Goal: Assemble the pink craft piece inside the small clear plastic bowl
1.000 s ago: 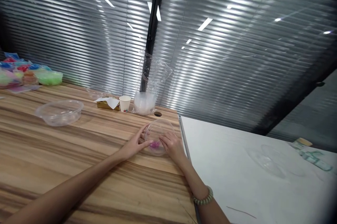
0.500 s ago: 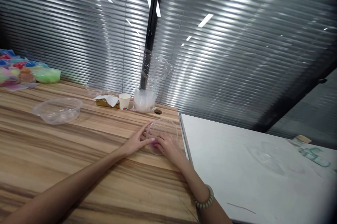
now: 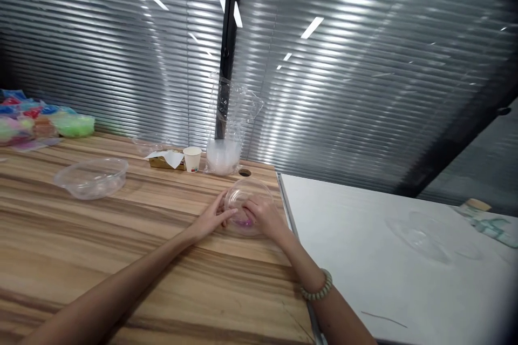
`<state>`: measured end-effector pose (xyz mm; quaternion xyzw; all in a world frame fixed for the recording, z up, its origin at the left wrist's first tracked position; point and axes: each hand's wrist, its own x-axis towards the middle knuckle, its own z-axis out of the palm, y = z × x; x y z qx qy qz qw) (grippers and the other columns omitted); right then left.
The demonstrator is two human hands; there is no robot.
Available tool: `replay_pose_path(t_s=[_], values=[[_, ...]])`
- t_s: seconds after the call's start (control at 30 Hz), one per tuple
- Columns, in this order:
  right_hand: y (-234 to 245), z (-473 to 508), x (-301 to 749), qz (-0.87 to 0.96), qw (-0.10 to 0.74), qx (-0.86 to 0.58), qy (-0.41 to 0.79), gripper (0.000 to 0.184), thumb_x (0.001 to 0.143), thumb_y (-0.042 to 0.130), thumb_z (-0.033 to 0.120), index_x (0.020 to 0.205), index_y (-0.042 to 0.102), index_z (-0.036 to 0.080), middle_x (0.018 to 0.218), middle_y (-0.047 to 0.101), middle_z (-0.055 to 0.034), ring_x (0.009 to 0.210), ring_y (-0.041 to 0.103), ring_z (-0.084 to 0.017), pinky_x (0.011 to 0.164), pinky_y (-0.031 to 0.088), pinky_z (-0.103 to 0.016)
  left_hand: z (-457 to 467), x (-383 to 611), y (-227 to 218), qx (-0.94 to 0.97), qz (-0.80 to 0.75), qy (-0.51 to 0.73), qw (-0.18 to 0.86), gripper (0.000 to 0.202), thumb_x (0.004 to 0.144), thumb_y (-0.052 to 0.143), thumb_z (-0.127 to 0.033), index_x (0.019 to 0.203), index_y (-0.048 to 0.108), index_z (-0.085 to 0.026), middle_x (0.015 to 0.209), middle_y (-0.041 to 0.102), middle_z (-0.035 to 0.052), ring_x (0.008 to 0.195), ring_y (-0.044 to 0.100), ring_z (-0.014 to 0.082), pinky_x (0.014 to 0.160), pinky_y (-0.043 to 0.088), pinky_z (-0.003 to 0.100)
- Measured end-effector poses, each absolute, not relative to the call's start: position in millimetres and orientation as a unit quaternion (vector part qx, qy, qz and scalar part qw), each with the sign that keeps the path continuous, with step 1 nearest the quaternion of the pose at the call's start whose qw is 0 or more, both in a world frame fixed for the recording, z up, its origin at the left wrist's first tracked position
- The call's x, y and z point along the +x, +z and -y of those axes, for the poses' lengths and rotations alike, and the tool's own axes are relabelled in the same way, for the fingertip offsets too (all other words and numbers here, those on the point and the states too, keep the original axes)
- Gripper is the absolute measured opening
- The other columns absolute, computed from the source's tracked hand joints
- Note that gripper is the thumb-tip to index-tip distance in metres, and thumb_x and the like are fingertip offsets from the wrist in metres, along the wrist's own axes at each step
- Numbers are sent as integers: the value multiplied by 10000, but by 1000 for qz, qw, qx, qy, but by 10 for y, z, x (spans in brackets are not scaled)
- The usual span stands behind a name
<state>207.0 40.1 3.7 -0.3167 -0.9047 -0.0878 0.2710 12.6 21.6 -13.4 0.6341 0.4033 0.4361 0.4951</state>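
Observation:
Near the table's right edge is a clear round plastic bowl (image 3: 253, 185). Its left side is gripped by my left hand (image 3: 209, 221), with the thumb over the near rim and the fingers along the outside. My right hand (image 3: 263, 217) reaches over the bowl from the right. Its fingers are bent and pressed together; whatever they pinch is hidden. Just below those fingertips, a small patch of purple stuff (image 3: 244, 222) shows at the bottom of the bowl.
A larger clear tub (image 3: 93, 178) stands at left. Farther back are a tissue box (image 3: 165, 160), a paper cup (image 3: 192, 159) and bagged plastic bowls (image 3: 223, 157). Colourful packets (image 3: 34, 118) pile up far left. Clear lids (image 3: 418, 239) lie on the white table (image 3: 343, 258).
My right hand has shifted slightly right inside the bowl, with its fingers drawn closer together. More of the purple stuff shows. My left hand still holds the rim.

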Motion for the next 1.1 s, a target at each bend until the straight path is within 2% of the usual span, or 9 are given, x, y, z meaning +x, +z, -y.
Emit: replay_pose_path(t_s=[0.1, 0.2, 0.33, 0.5, 0.7, 0.8, 0.9, 1.0, 1.1], values=[[26, -374, 2125, 887, 322, -309, -115, 166, 898, 470, 142, 862, 631, 161, 831, 645, -64, 784, 570, -184, 690, 438, -289, -217, 133, -117, 637, -404, 431, 496, 734, 789, 617, -423, 1397, 269, -205, 945, 565, 46, 712, 536, 157, 565, 463, 253], [11, -343, 2151, 884, 334, -310, -104, 176, 904, 460, 148, 878, 633, 162, 807, 638, -63, 784, 563, -187, 708, 453, -302, -208, 136, -105, 641, -388, 428, 506, 734, 789, 626, -412, 1401, 266, -225, 968, 567, 49, 792, 544, 179, 565, 451, 237], [1, -301, 2154, 875, 357, -316, -83, 215, 905, 430, 148, 944, 640, 173, 851, 644, -73, 818, 570, -197, 734, 473, -328, -187, 147, -87, 644, -380, 429, 507, 718, 804, 609, -401, 1406, 260, -226, 978, 573, 48, 821, 536, 183, 568, 436, 230], [-7, -271, 2157, 839, 437, -321, -49, 263, 901, 408, 144, 1037, 628, 191, 917, 654, -84, 891, 577, -208, 802, 479, -370, -186, 153, -63, 639, -398, 418, 508, 672, 809, 593, -422, 1382, 306, -221, 1016, 588, 53, 865, 537, 195, 578, 433, 232], [-65, -270, 2188, 807, 494, -316, -71, 267, 886, 430, 133, 1066, 615, 200, 925, 651, -80, 875, 580, -212, 796, 477, -381, -244, 96, -103, 615, -404, 410, 539, 667, 800, 575, -497, 1349, 365, -182, 938, 621, 55, 784, 568, 175, 607, 447, 256], [-59, -291, 2222, 777, 532, -319, -106, 286, 873, 456, 128, 1116, 590, 196, 1001, 628, -94, 964, 549, -224, 864, 451, -410, -247, 61, -93, 599, -398, 405, 565, 678, 803, 572, -493, 1372, 349, -200, 939, 634, 57, 779, 588, 172, 621, 448, 259], [-38, -328, 2253, 731, 563, -370, -110, 325, 881, 462, 183, 1197, 539, 186, 1141, 561, -123, 1097, 483, -246, 951, 394, -462, -221, 34, -51, 590, -375, 412, 584, 684, 789, 616, -437, 1384, 340, -242, 1085, 619, 69, 922, 593, 196, 731, 466, 283], [-55, -385, 2265, 701, 566, -434, -14, 409, 898, 451, 291, 1291, 451, 180, 1247, 499, -141, 1154, 459, -256, 977, 382, -478, -198, 12, -20, 594, -355, 414, 592, 726, 776, 645, -359, 1408, 298, -274, 1221, 575, 71, 1074, 555, 223, 874, 443, 322], [-127, -450, 2243, 695, 532, -458, 159, 456, 902, 450, 381, 1317, 426, 193, 1269, 521, -127, 1135, 510, -242, 958, 420, -441, -202, -3, -22, 593, -340, 415, 600, 772, 755, 647, -284, 1425, 264, -287, 1317, 519, 78, 1115, 546, 240, 944, 414, 348]])
